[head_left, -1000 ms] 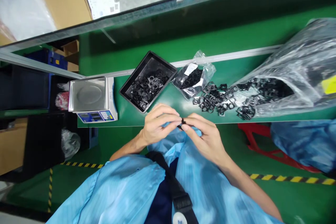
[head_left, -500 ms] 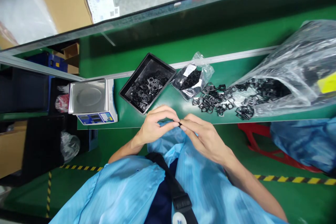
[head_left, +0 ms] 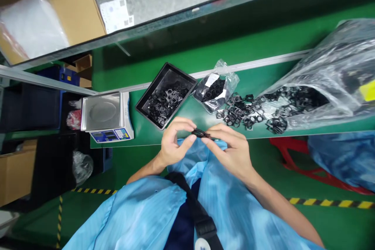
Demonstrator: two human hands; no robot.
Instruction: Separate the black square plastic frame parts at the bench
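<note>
Both hands meet just in front of the green bench's near edge, over my blue smock. My left hand [head_left: 175, 141] and my right hand [head_left: 231, 149] pinch a small black plastic part [head_left: 200, 133] between their fingertips. Beyond them a loose heap of similar black parts [head_left: 243, 110] spills from a large clear plastic bag [head_left: 331, 74]. A black tray [head_left: 159, 88] holding several such parts stands at an angle to the left of the heap. Between tray and heap lies a small clear bag [head_left: 216, 86] of parts.
A small weighing scale [head_left: 106, 116] with a steel pan sits at the bench's left end. A metal rail [head_left: 263, 62] runs along the bench behind the parts. A red stool [head_left: 295, 164] and a blue bag [head_left: 342, 160] are below right. Cardboard boxes [head_left: 58, 4] stand at the upper left.
The hands have shifted slightly right and up, and the black part now shows more between the fingertips. The view has drifted a little; nothing on the bench has moved.
</note>
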